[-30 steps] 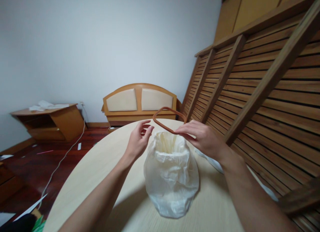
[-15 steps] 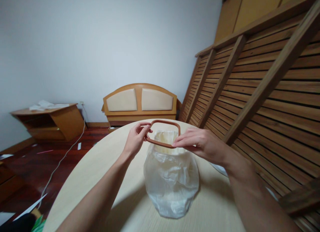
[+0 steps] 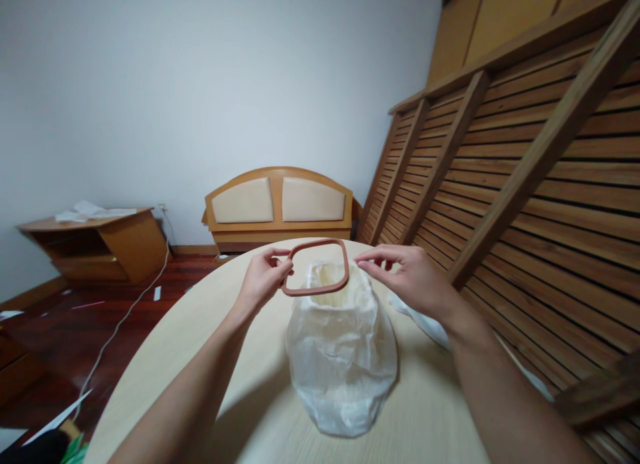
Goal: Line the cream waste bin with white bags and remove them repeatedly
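A brown ring-shaped frame with rounded corners [image 3: 316,290] is held up by its left side in my left hand [image 3: 267,277], fingers pinched on it. It hangs over the mouth of a bin lined with a white plastic bag [image 3: 343,364], which stands on the round pale table [image 3: 165,357]. The bag is folded outward over the bin's rim. My right hand [image 3: 395,271] is just right of the frame, not touching it, with thumb and forefinger a little apart and nothing between them.
White plastic [image 3: 425,324] lies on the table behind my right forearm. Slatted wooden panels [image 3: 565,197] lean along the right. Beyond the table stands a padded headboard [image 3: 280,227]. A low cabinet [image 3: 120,251] and a white cable [image 3: 133,307] are at the left.
My right hand has let go of the frame and moved slightly up. The frame has tilted and shifted left in my left hand.
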The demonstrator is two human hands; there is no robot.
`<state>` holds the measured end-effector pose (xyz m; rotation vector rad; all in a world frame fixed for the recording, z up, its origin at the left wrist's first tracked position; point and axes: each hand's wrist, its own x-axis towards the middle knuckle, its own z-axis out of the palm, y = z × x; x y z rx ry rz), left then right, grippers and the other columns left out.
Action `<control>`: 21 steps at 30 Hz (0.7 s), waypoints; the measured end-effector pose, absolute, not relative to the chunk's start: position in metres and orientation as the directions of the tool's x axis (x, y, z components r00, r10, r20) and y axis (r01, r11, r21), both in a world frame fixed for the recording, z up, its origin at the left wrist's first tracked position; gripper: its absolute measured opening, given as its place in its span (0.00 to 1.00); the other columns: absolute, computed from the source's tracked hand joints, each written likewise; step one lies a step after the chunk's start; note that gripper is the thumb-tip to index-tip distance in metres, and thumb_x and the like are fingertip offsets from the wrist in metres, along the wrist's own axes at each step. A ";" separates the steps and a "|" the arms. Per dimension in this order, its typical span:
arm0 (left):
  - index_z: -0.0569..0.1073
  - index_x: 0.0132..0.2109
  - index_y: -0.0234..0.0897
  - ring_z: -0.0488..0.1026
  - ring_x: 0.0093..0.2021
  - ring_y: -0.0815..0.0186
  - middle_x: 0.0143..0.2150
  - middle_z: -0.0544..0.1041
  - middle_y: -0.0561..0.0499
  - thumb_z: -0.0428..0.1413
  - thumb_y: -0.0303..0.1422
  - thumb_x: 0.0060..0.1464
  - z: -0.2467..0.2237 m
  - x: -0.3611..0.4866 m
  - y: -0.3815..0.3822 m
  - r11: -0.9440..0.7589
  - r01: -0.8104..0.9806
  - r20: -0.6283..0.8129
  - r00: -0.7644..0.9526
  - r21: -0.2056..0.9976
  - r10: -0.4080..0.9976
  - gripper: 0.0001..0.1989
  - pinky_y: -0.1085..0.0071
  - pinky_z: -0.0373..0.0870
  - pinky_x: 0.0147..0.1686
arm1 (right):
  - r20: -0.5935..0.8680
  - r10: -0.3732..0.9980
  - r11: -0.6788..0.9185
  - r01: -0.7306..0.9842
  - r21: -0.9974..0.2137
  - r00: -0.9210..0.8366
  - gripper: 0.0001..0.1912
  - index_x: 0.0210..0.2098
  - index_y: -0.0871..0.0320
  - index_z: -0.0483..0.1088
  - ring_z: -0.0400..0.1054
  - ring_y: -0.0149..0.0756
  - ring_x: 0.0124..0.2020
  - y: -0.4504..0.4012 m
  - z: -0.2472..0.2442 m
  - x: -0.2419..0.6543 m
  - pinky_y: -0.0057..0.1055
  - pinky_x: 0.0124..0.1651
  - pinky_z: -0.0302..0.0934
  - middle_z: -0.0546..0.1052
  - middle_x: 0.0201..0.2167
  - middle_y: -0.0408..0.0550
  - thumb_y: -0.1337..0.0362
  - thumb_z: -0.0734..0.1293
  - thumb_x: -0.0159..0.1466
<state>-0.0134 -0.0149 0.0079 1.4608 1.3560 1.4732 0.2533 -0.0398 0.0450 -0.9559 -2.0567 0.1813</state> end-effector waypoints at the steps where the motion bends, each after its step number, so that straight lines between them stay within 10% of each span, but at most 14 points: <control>1: 0.76 0.41 0.30 0.73 0.22 0.65 0.18 0.74 0.53 0.61 0.35 0.39 0.008 -0.014 -0.014 -0.243 0.214 0.283 -0.181 0.946 0.942 0.19 0.77 0.60 0.18 | 0.633 0.722 0.638 0.622 -0.454 -0.278 0.10 0.39 0.54 0.82 0.76 0.36 0.31 -0.035 0.041 0.253 0.29 0.34 0.66 0.84 0.35 0.47 0.59 0.68 0.66; 8: 0.75 0.39 0.31 0.75 0.23 0.65 0.21 0.76 0.52 0.59 0.33 0.39 0.009 -0.015 -0.013 -0.225 0.243 0.282 -0.236 0.944 0.930 0.17 0.75 0.64 0.21 | 0.489 0.872 0.343 0.761 -0.551 -0.039 0.15 0.40 0.56 0.82 0.78 0.41 0.34 0.004 -0.001 0.251 0.32 0.37 0.66 0.84 0.34 0.50 0.56 0.65 0.64; 21: 0.76 0.44 0.29 0.74 0.24 0.66 0.22 0.76 0.54 0.59 0.34 0.44 0.006 -0.021 -0.008 -0.297 0.178 0.337 -0.272 0.938 0.902 0.19 0.76 0.64 0.22 | 0.302 0.935 0.344 0.686 -0.642 -0.186 0.11 0.30 0.60 0.80 0.76 0.40 0.30 0.004 -0.005 0.252 0.29 0.31 0.62 0.82 0.27 0.49 0.61 0.67 0.59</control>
